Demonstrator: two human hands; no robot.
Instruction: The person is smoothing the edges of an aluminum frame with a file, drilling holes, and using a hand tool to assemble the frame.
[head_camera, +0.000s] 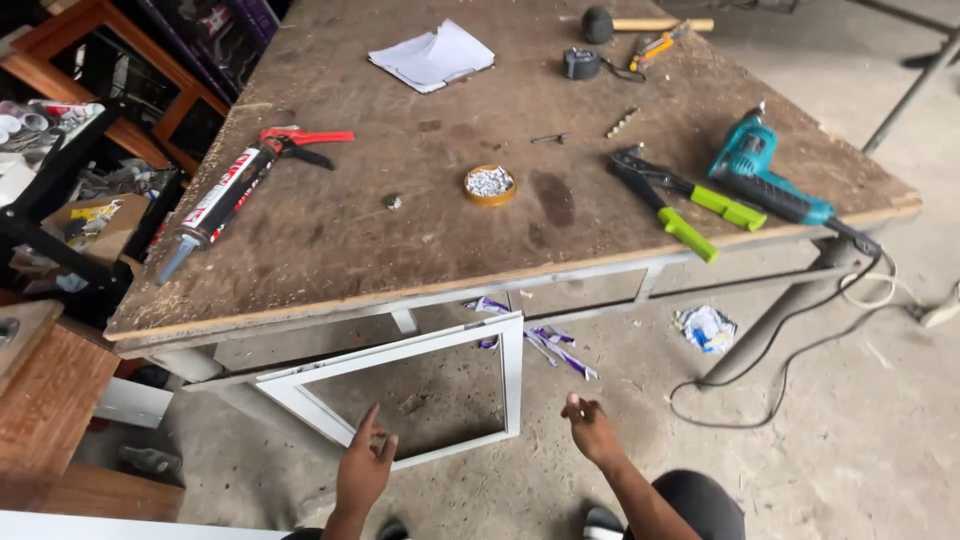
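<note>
the white rectangular metal window frame (400, 395), leaning under the worn wooden workbench (330, 240), looks light, stiff and smooth, best gripped on its side rails, while the left hand (363, 470) reaches with fingers spread and the right hand (590, 428) hangs loosely curled, both empty.

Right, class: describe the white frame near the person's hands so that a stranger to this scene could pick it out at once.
Start at the big wooden worktable strewn with tools, then look down at the concrete floor by its near edge. There a white rectangular frame leans against the table's metal underframe, just beyond the left hand and right hand. It alone is an open, hollow rectangle; the nearby floor litter is only small paper scraps.
</note>
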